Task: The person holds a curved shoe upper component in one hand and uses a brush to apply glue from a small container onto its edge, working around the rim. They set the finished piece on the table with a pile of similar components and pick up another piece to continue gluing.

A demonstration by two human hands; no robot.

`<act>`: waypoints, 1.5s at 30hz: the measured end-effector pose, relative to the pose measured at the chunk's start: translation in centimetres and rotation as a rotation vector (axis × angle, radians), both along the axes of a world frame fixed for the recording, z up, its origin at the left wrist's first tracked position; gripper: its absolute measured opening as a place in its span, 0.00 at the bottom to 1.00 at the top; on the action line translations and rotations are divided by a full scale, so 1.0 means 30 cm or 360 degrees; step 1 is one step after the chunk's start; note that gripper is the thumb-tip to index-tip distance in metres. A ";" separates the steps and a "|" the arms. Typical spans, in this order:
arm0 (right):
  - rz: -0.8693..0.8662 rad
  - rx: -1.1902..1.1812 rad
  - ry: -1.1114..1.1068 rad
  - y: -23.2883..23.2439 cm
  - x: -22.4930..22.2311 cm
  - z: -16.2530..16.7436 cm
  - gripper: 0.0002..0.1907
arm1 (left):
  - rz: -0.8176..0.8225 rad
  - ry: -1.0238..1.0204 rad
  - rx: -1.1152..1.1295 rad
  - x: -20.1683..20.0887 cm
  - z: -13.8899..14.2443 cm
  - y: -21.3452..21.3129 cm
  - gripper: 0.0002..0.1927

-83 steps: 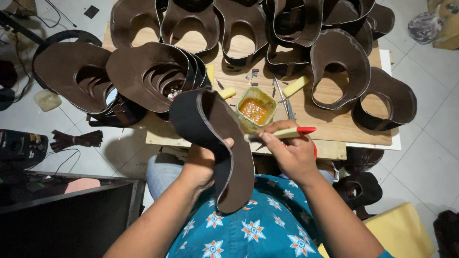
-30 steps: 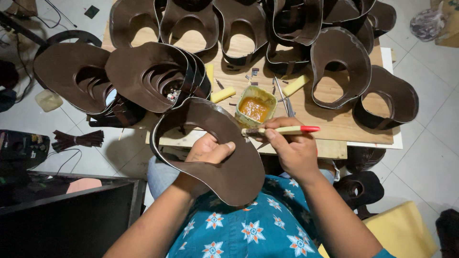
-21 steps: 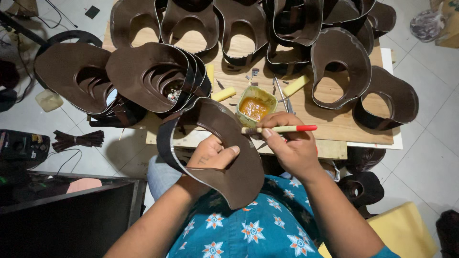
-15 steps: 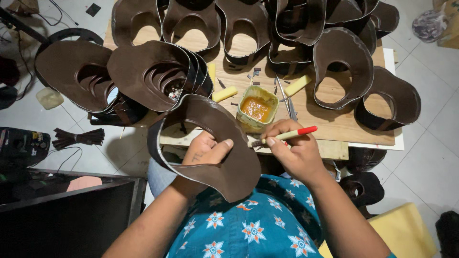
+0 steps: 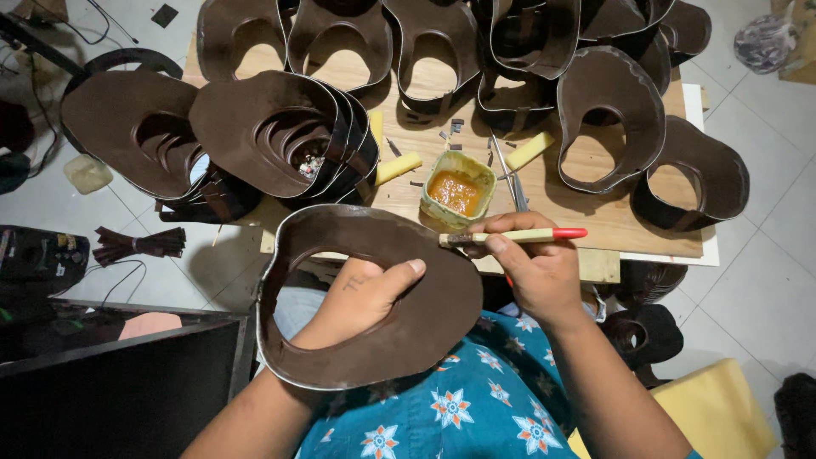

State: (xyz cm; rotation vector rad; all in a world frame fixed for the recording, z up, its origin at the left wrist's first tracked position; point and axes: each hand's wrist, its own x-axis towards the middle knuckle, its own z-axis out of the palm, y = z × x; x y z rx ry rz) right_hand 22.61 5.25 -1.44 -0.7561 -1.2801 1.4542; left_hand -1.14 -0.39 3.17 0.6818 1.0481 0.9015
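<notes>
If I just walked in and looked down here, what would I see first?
First, the big brown brim-shaped piece held over the lap, with the left hand poking up through its hole. Right beside it, the right hand holds a brush with a red tip near a small pot of orange paste on the wooden board. Behind, many more brown pieces are stacked on the board.

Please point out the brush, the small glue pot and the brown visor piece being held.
brush (image 5: 518, 235), head view, on its pale handle.
glue pot (image 5: 435, 174), head view, on its left rim.
brown visor piece (image 5: 442, 297), head view, on the broad brim.
</notes>
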 end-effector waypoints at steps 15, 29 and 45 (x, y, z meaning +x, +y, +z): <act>-0.0281 -0.0009 -0.0571 0.047 0.036 -0.001 0.08 | 0.0101 0.0063 -0.0110 -0.028 -0.016 -0.005 0.18; -0.0590 0.0745 -0.1587 0.272 -0.060 -0.139 0.17 | -0.0173 0.0687 0.0370 -0.007 -0.279 0.140 0.23; -0.0474 -0.0007 -0.0519 0.211 -0.007 -0.144 0.29 | -0.0032 0.0511 0.0200 -0.022 -0.297 0.116 0.22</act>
